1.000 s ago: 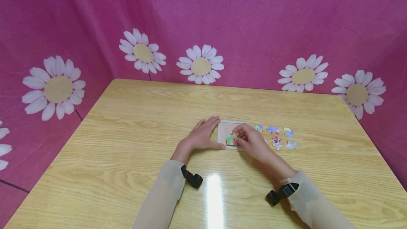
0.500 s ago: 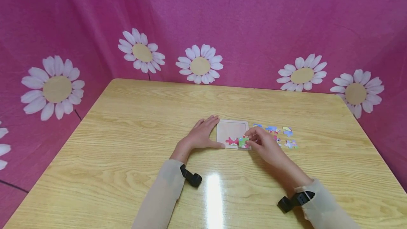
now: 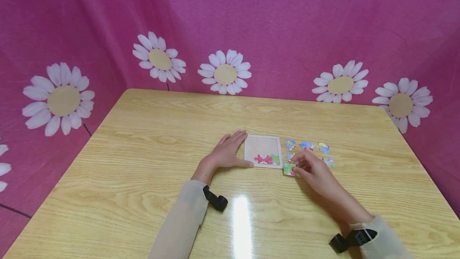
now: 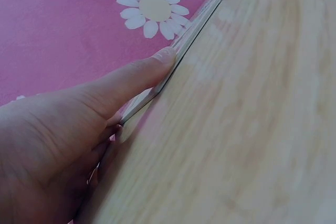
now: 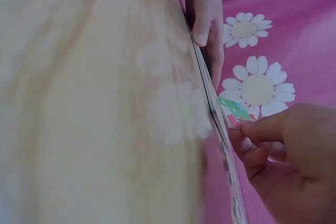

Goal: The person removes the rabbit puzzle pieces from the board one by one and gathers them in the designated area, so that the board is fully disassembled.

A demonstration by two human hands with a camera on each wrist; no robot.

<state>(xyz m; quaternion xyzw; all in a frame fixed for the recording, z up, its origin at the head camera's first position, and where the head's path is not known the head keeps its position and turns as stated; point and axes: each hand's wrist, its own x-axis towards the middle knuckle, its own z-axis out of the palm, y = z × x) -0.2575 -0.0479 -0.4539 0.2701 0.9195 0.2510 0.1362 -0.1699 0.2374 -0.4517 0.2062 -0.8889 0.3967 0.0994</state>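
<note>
My left hand (image 3: 228, 151) lies along the left side of a shallow puzzle tray (image 3: 260, 146), fingers extended and the thumb at its near-left corner. In the left wrist view the straight thumb rests on the tray's rim (image 4: 167, 80). Red and white puzzle pieces (image 3: 263, 159) and a green one lie inside, along the near side. Just outside the tray's near-right corner, my right hand (image 3: 318, 175) pinches a mostly green puzzle piece (image 3: 289, 169) between thumb and fingers. The right wrist view shows this held piece (image 5: 234, 109) tilted at the fingertips.
Several loose puzzle pieces (image 3: 307, 145) lie in rows right of the tray, some partly hidden behind my right hand. The wooden table (image 3: 172, 139) reaches back to a pink curtain (image 3: 273, 31) printed with daisies.
My right hand has carried the green piece rightward, from over the tray to outside its near-right corner, uncovering the red and green pieces inside. My left hand stays on the tray.
</note>
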